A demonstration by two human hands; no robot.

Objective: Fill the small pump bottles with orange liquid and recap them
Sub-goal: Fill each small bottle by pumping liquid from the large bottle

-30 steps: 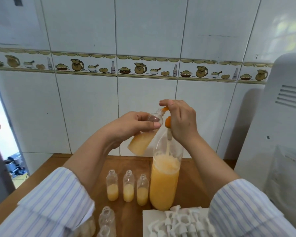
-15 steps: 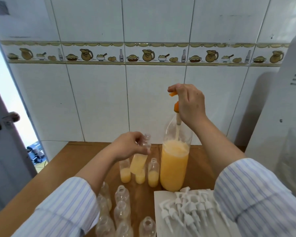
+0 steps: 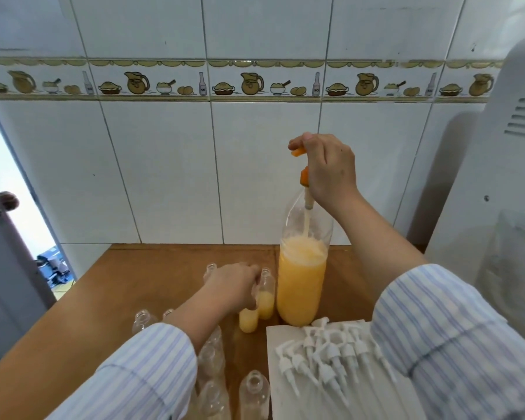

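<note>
My right hand (image 3: pixel 326 169) is up high over the big bottle (image 3: pixel 303 268), fingers curled round the orange pump head (image 3: pixel 300 165), thumb and forefinger pinching its spout at the top. The pump's tube runs down through the neck into the orange liquid, which fills the bottle a good way up, frothy at the surface. My left hand (image 3: pixel 234 287) is down low on the wooden table (image 3: pixel 152 286), fingers wrapped round a small part-filled bottle (image 3: pixel 249 320) that stands on the wood just left of the big one; only its lower half, pale orange, shows beneath my palm. Right beside it, touching or nearly so, stands another small bottle (image 3: pixel 266 294), uncapped, part-filled as well, and behind my knuckles the open neck of a third (image 3: pixel 210 269) pokes up; how full that one is I cannot tell. Closer to me, under my striped left sleeve (image 3: pixel 140 374), a cluster of empty clear bottles (image 3: pixel 253 395) waits, all open at the top. To the right of them, a white sheet (image 3: pixel 288 331) carries a heap of white pump caps (image 3: pixel 331 356), lying on their sides. Tiled wall (image 3: pixel 164 162) straight ahead.
</note>
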